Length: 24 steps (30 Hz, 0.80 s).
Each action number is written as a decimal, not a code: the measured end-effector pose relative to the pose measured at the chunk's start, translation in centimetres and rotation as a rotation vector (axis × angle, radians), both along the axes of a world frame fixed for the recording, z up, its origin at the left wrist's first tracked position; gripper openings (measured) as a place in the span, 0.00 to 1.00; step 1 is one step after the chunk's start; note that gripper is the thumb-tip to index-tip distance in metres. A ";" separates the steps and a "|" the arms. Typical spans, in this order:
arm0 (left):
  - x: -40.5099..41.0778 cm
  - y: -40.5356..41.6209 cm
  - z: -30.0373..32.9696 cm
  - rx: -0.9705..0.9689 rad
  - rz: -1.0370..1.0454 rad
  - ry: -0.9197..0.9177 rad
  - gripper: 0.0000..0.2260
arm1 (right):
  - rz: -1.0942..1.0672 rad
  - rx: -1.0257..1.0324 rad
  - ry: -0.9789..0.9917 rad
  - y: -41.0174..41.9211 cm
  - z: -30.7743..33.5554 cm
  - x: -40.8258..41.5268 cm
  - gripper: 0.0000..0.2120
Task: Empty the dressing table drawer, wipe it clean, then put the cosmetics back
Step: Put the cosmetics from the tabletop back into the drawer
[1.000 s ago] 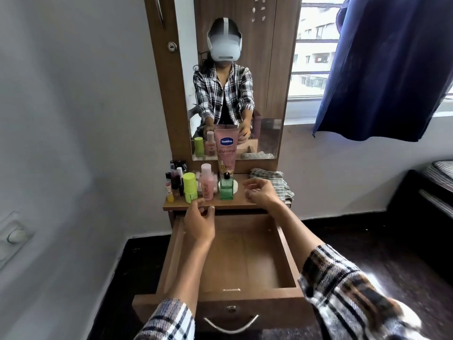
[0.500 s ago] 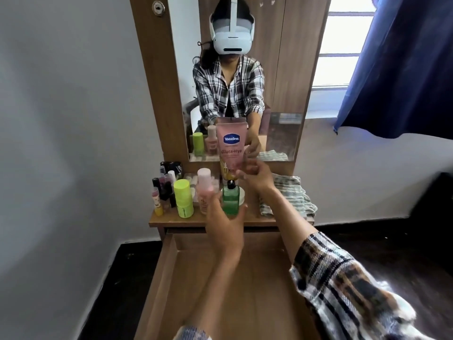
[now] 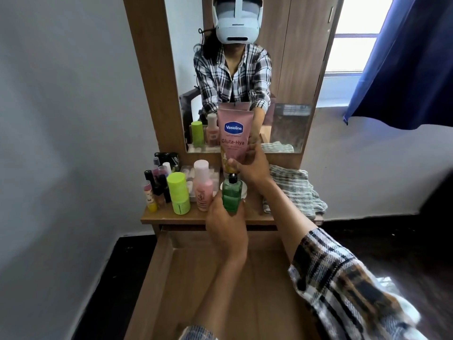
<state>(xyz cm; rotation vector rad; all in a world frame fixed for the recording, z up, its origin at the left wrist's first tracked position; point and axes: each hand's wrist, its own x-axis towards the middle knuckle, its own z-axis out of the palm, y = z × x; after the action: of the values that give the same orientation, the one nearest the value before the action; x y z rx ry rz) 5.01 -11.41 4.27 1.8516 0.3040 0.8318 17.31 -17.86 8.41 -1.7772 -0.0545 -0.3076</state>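
The wooden drawer (image 3: 171,278) stands pulled out below me, its inside bare. On the dressing table top (image 3: 255,212) my left hand (image 3: 226,229) grips a small green bottle (image 3: 231,193) with a black cap. My right hand (image 3: 250,168) holds the lower end of a tall pink Vaseline tube (image 3: 234,136) that stands against the mirror. Left of them stand a pink bottle (image 3: 203,187), a lime green container (image 3: 178,192) and several small lip and makeup tubes (image 3: 157,185).
A checked cloth (image 3: 294,192) lies crumpled on the right of the table top. The mirror (image 3: 289,69) rises behind the cosmetics. A blue curtain (image 3: 404,57) hangs at the upper right by the window. A grey wall lies to the left, dark floor around.
Both hands rose from the table's front edge to the cosmetics. The left hand took hold of the green bottle and the right closed on the Vaseline tube. My view moved closer and up.
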 end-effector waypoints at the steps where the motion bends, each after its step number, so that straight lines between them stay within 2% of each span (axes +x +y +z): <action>1: -0.2 0.0 0.1 -0.003 -0.012 -0.007 0.16 | -0.005 -0.005 -0.009 0.0 0.1 0.0 0.24; 11: -6.9 0.9 2.2 0.127 -0.112 -0.007 0.17 | -0.088 0.049 -0.037 -4.0 6.4 -7.7 0.22; 15: -11.2 1.2 3.4 0.114 -0.096 0.117 0.14 | -0.101 0.039 0.000 -6.8 7.5 -13.9 0.22; 18: -13.6 1.5 3.9 0.142 -0.139 0.238 0.12 | -0.034 0.011 0.093 -8.6 7.1 -18.3 0.20; 24: -15.4 1.0 3.2 0.114 -0.180 0.480 0.17 | 0.036 -0.093 0.335 -10.0 3.7 -24.9 0.19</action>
<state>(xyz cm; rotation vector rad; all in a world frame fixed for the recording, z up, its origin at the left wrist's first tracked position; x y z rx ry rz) -10.39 -10.38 7.52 2.1390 0.3873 0.2780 -7.60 -27.91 12.12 -1.8968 0.1400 0.0223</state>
